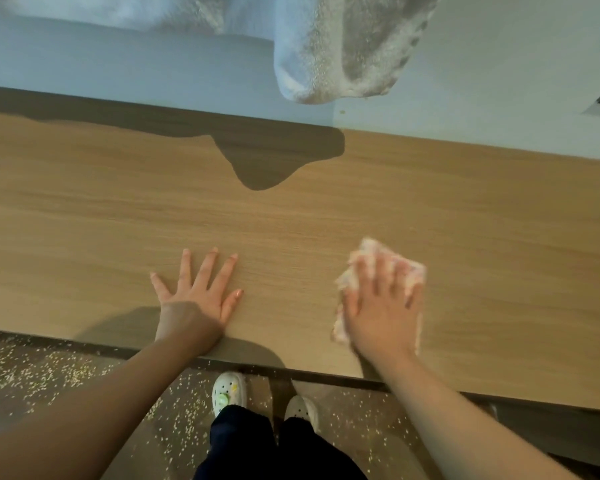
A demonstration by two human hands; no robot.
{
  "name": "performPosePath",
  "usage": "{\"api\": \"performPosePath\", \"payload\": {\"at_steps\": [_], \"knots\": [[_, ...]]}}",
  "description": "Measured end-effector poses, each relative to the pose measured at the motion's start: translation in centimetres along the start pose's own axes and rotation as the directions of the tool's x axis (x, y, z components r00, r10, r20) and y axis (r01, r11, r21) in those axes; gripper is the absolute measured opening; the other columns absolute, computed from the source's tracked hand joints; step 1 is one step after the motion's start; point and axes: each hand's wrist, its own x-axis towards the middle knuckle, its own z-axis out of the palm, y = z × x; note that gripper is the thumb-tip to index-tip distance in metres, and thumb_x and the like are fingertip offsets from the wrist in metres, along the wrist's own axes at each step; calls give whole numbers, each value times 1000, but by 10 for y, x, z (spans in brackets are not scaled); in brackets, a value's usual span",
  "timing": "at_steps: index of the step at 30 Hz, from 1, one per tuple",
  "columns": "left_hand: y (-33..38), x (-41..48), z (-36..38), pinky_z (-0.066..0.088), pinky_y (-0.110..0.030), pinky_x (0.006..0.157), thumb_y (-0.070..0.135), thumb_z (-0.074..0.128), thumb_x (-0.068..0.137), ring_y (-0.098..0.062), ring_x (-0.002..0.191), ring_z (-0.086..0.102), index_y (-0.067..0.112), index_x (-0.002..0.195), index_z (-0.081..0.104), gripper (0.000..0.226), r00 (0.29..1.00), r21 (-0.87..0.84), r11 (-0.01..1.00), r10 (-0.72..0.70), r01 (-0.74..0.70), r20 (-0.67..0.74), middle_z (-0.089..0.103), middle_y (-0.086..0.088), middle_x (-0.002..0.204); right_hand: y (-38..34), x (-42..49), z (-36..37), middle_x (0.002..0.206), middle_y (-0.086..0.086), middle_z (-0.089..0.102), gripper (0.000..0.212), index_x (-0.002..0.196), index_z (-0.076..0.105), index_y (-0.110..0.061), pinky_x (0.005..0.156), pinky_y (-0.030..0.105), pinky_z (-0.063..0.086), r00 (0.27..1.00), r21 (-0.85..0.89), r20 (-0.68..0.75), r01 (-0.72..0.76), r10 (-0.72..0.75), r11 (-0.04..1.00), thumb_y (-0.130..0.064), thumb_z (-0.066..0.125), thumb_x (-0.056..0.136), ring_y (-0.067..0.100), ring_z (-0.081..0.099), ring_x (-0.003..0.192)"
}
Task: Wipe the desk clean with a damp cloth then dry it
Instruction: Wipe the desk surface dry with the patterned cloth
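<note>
Cloth (381, 271) pressed on desk (291, 209) under flat right hand (381, 306); left hand (198, 296) splayed flat.

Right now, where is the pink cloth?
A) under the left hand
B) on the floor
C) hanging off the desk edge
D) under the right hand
D: the right hand presses the pink cloth flat on the desk; the left hand lies bare on the wood.

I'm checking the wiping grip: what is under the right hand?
A pink-and-white cloth lies flat on the desk under the right hand, whose straight fingers press it. Its edges show around the hand; its middle, and the desk beneath, are covered.
</note>
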Motion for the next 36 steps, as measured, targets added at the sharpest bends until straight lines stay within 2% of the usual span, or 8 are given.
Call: {"api": "performPosePath", "payload": {"at_steps": [5,13,16,21,25,27,32,36], "knots": [[1,12,-5,8,-65,107,59,-10,83,-25,144,0,34,148,6,71,990,19,992,129,-128,-51,8,2,157,-26,-13,6,153,-3,-18,52,143,-12,-38,108,53,-21,850,-106,49,526,-524,844,-56,-4,95,28,-25,136],[16,57,-5,-4,-48,114,52,-2,87,-17,144,-6,25,149,7,68,986,-107,989,86,-102,-144,2,4,157,16,95,-27,157,-1,-10,56,149,-3,-32,112,52,-10,949,151,-6,-310,314,939,-46,11,97,26,-14,143],[13,55,-2,9,-50,112,45,10,88,-20,142,16,20,144,32,65,966,-167,977,90,-133,-242,28,-2,152,-25,79,-17,156,1,-13,55,146,-10,-33,111,49,-14,994,32,-47,96,-95,995,-48,8,97,28,-16,141],[13,57,-2,21,-53,109,37,20,90,-24,138,29,18,138,43,57,965,-173,977,79,-125,-251,39,-5,146,-16,37,-4,153,-1,21,53,146,12,-29,110,49,9,674,-182,41,731,-738,657,-52,14,99,28,15,141],[13,57,0,18,-52,111,38,18,91,-23,140,25,19,140,40,57,965,-173,978,69,-116,-253,36,-4,148,29,129,-32,157,-2,-5,55,147,-8,-33,115,50,-3,990,-41,-90,107,-110,993,-51,3,95,25,-9,143],[13,57,0,17,-51,111,38,18,92,-22,140,24,19,141,39,57,964,-178,977,71,-119,-255,35,-3,148,3,147,-41,157,-1,-11,55,148,-7,-33,114,51,-6,994,77,-43,-98,101,992,-48,7,97,26,-13,143],[12,56,-1,5,-43,115,39,15,89,-16,142,16,12,145,27,63,958,-279,953,33,-116,-284,33,-2,150,-59,65,-5,155,-1,9,53,148,11,-30,113,50,0,739,-111,-14,668,-674,735,-48,10,97,30,5,143],[13,55,-1,-1,-39,114,38,14,90,-13,142,11,12,146,26,63,959,-288,951,32,-116,-283,29,0,152,-11,99,-18,156,-4,-6,52,143,-12,-35,114,45,-8,734,-249,50,666,-677,703,-51,7,98,24,-10,142]]}}
